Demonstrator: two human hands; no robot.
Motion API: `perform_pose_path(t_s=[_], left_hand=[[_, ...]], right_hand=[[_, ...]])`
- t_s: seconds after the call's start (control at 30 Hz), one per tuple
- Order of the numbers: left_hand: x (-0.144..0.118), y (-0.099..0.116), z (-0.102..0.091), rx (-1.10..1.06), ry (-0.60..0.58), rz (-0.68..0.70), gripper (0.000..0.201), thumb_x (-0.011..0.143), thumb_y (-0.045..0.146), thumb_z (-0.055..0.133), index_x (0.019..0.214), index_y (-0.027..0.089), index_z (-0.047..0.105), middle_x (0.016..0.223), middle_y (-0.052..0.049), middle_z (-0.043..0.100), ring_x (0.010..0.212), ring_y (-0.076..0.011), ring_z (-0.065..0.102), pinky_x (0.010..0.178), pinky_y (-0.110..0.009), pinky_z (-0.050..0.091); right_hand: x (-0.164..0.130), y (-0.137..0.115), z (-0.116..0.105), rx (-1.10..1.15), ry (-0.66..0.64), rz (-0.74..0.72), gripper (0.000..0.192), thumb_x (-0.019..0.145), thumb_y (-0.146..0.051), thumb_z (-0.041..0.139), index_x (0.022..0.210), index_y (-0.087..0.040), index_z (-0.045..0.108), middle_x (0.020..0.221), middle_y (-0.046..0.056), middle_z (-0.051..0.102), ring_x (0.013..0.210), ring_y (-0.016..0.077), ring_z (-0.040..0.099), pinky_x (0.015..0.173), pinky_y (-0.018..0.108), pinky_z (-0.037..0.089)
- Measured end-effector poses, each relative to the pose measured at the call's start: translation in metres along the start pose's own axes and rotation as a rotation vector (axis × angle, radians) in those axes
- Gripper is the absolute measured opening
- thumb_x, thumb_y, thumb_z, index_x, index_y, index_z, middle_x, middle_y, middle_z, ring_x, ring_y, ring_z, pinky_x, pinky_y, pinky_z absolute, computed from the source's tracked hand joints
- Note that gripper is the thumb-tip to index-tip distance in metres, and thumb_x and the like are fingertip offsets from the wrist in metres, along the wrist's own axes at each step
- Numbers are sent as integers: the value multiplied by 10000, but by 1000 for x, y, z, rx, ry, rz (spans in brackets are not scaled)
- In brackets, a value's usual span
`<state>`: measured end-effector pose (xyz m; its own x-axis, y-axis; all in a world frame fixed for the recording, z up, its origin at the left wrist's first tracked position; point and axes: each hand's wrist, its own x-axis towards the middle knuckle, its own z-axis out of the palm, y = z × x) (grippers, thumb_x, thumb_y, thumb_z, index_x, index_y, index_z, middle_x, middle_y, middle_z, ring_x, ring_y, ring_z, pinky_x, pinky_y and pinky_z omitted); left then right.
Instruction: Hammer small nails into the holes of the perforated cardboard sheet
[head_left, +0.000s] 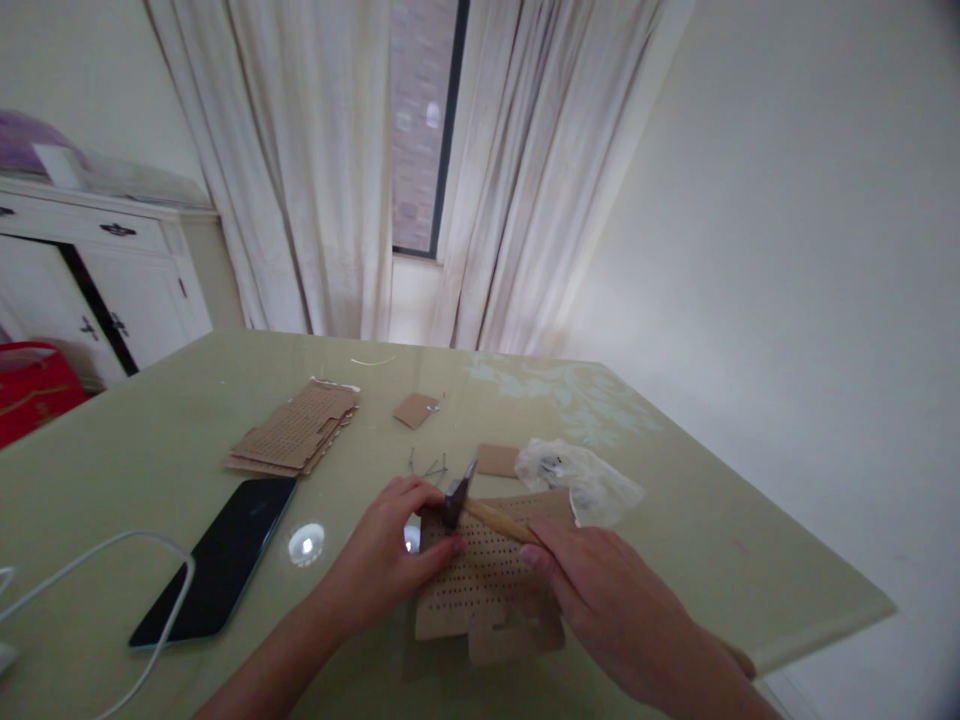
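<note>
My right hand (600,590) is closed round the wooden handle of a small hammer (499,520). The dark metal hammer head lies over a brown cardboard piece (495,575) with rows of small holes. At the left edge of this cardboard is my left hand (397,540), its thumb on top and its fingers by the far left corner, close to the hammer head. Whether a nail is between these fingers is hidden. Several loose nails (431,465) lie on the table just beyond my left hand.
The glossy table (360,640) also carries a stack of perforated cardboard (300,430), a black phone (217,560), a white cable (184,575) and two small cardboard pieces, one near (497,460) and one farther back (415,411). A clear plastic bag (581,475) with small metal parts lies at right.
</note>
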<state>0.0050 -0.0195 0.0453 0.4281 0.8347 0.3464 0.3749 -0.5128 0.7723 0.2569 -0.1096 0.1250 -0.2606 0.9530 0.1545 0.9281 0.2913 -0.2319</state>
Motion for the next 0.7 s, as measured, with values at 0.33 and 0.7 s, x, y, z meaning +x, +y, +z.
perform_pose_path(t_s=[0.33,0.7], left_hand=[[-3,-7,3,-21,46,22,438,883,337,801,1292,249,673,1316,-108,681,1229,-303,638,1081,-492,512],[-6,-4,-13,-147,-302,-207,454,868,430,798,1290,301,692,1242,-41,757,1114,-278,727,962,-390,594]], right_hand=[[3,0,-7,53,-107,92,296,1102,-367,446,972,-242,681,867,66,763,810,277,703,717,376,462],[65,83,-1,1407,-13,256,406,947,-571,732,1032,-174,713,624,-90,412,435,46,290,408,182,214]])
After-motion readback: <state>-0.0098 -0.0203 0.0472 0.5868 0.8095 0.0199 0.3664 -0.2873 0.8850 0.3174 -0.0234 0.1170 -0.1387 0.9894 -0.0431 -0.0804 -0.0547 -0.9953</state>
